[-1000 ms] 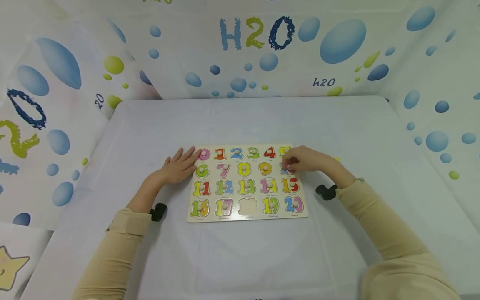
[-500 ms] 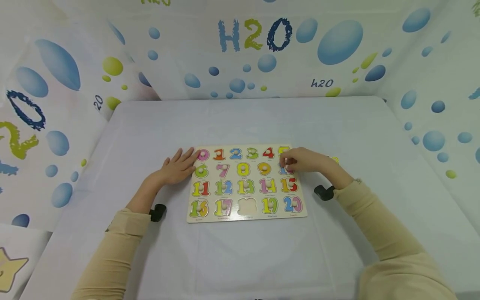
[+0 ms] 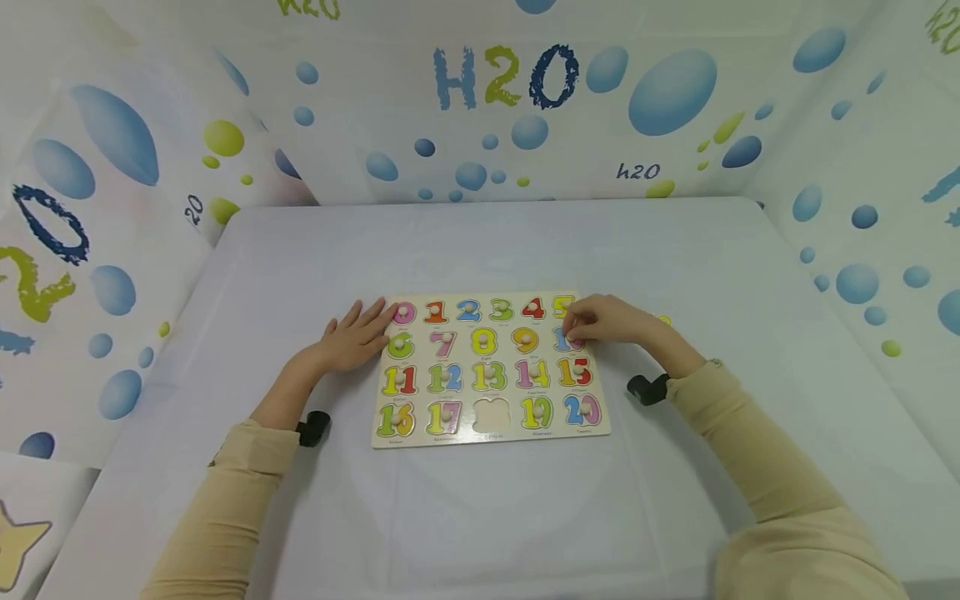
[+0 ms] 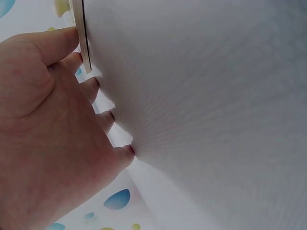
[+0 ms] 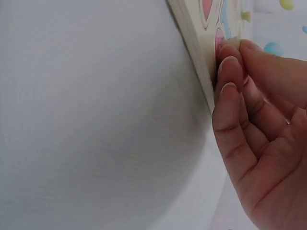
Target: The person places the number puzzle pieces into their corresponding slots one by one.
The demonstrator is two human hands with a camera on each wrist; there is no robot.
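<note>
A wooden number puzzle board [image 3: 465, 360] lies on the table, its pieces numbered 0 to 20 with small round knobs. The bottom row has a bare recess [image 3: 492, 417] between 17 and 19. My left hand [image 3: 352, 340] spreads its fingers at the board's upper left edge; in the left wrist view the thumb [image 4: 60, 44] touches the board's side and other fingertips press the cloth. At the right edge my right hand [image 3: 611, 318] pinches the knob of the number 10 piece [image 3: 564, 339], thumb against bent fingers [image 5: 231, 72]. That hand partly covers the 10.
A small yellow piece [image 3: 664, 320] shows behind the right wrist, mostly hidden. White cloth [image 3: 480, 517] covers the table. Printed sheets [image 3: 495, 100] with drops and lettering stand at the back and sides. A black wrist camera [image 3: 648, 389] hangs at each cuff.
The head view has tilted slightly, shifting the scene a little left and down. Both hands keep their places at the board; the right still holds the 10's knob.
</note>
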